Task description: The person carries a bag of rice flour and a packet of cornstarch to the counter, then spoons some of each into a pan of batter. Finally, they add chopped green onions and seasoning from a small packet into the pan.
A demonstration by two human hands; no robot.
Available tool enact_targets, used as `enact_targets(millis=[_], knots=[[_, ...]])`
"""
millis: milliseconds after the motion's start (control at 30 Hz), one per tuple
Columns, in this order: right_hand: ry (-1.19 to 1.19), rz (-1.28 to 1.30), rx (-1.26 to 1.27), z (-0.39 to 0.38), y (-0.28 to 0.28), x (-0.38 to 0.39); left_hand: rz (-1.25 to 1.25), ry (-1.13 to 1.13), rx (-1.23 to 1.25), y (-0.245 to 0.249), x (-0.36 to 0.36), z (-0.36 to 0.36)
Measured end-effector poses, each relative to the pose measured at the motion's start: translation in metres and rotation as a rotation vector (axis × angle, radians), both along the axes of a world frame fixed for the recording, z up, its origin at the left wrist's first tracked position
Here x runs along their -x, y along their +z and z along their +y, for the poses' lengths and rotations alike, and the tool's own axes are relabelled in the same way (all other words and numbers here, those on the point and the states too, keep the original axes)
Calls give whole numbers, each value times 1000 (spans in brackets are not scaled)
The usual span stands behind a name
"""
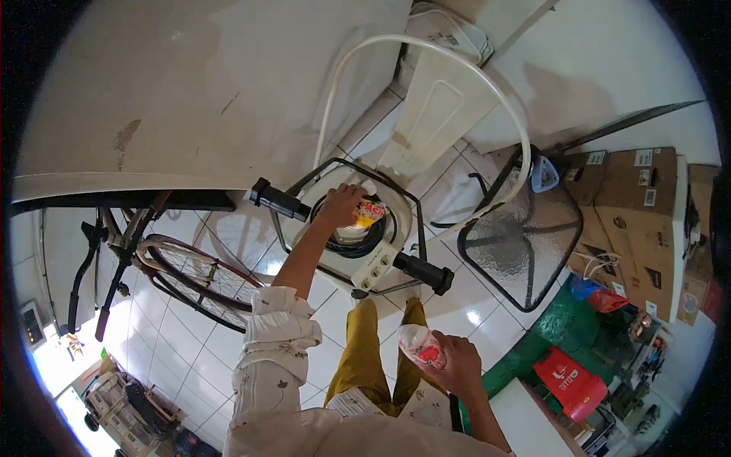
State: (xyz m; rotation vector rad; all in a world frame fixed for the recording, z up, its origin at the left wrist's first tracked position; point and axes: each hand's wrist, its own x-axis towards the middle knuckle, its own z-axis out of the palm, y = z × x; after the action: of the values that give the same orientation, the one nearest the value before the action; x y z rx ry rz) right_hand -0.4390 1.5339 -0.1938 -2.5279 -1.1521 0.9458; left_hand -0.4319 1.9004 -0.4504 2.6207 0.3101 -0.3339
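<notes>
My left hand (343,204) reaches down over a round cream surface inside a black metal frame (418,217) with thick black grips. Its curled fingers are on a small yellow, red and white packet (371,212); the fingertips are partly hidden. Under it lies a coiled black cable (354,250), and a cream power strip (375,268) sits at the near edge. Lower right, my right hand (455,361) is closed round a white and pink container (420,345) with a red fruit print. Its exact kind is hard to make out.
A bicycle wheel (194,274) stands at left. A pale hose (499,91) arches overhead to the right. A glass-topped black-framed table (499,255), cardboard boxes (636,217) and a red bin (569,385) line the right side. Between them runs a tiled floor (179,343).
</notes>
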Motion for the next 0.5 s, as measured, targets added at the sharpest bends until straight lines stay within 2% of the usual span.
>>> enact_targets(millis=[33,267,333,467,500], knots=[[-3,0,0,0,1,1,89,9,21,4,-5,2],[-37,-3,-31,-2,-5,0,270,-24,-5,-8,-40,7],[-45,-8,-25,-5,-7,1,415,-41,0,-8,-47,5],[-61,5,68,-9,-4,4,328,-29,35,1,-36,2],[-77,0,66,-11,-4,5,159,41,-4,3,-26,-2]])
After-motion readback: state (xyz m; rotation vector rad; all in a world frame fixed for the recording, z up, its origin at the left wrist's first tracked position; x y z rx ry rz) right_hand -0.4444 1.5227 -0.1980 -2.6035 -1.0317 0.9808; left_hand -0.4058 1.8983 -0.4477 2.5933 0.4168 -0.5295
